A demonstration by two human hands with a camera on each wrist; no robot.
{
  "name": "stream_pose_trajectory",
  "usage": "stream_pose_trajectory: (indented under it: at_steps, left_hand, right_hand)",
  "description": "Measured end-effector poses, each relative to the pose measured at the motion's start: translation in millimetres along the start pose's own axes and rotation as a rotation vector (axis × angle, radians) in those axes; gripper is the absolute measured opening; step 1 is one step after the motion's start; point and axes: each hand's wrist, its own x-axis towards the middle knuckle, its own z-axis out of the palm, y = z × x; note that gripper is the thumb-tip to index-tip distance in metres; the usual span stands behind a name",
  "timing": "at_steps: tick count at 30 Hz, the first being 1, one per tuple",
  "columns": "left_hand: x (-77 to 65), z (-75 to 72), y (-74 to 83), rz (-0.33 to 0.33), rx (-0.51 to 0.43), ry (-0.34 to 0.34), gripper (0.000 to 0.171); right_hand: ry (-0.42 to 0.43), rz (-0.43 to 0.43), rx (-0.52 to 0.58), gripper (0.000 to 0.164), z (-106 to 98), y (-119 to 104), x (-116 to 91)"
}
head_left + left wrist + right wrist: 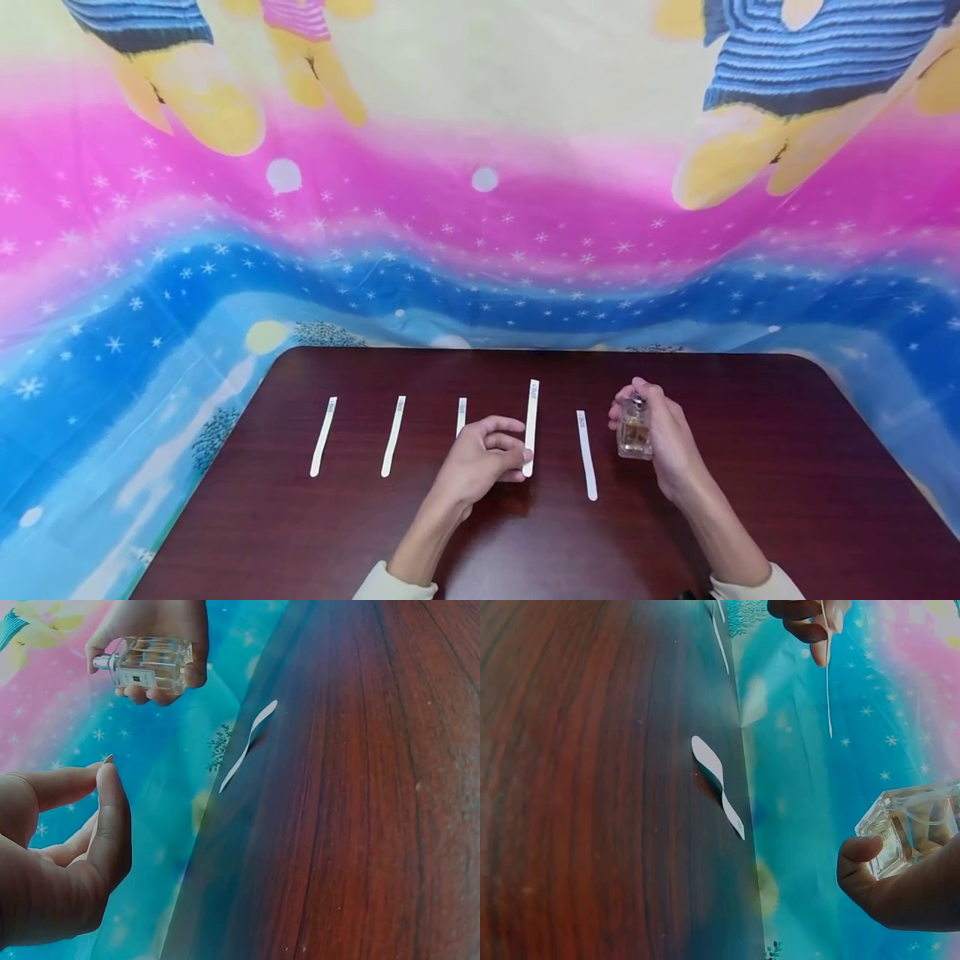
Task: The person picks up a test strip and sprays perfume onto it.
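Between thumb and fingertips my left hand (483,457) pinches the lower end of a white perfume test strip (532,421), raised above the table. My right hand (670,437) grips a clear glass perfume bottle (634,437) holding pale amber liquid, one finger at its silver spray top. A small label shows on the bottle (142,677) in the left wrist view. Strip and bottle are apart, with another paper strip (587,455) lying on the table between the two hands. That strip (721,787) looks bent and twisted in the right wrist view.
Two more strips (324,436) (393,436) lie on the left of the dark wooden table (262,533). A further strip (461,414) is partly hidden behind my left hand. A colourful printed cloth (480,225) hangs behind the table's far edge.
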Motion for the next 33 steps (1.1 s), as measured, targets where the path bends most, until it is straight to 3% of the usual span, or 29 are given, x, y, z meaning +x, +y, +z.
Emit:
stream_pose_trajectory:
  at_steps: [21,33]
  left_hand:
    - [-2.5,15.6,-0.6,-0.025,-0.024,-0.013,0.040]
    - [-4.7,28.0,4.2,-0.018,-0.051,-0.026,0.039]
  right_hand:
    - [-0.025,0.001,-0.020,0.043,7.6,5.7,3.5]
    - [-0.018,0.047,-0.060,0.041,15.9,3.2,13.7]
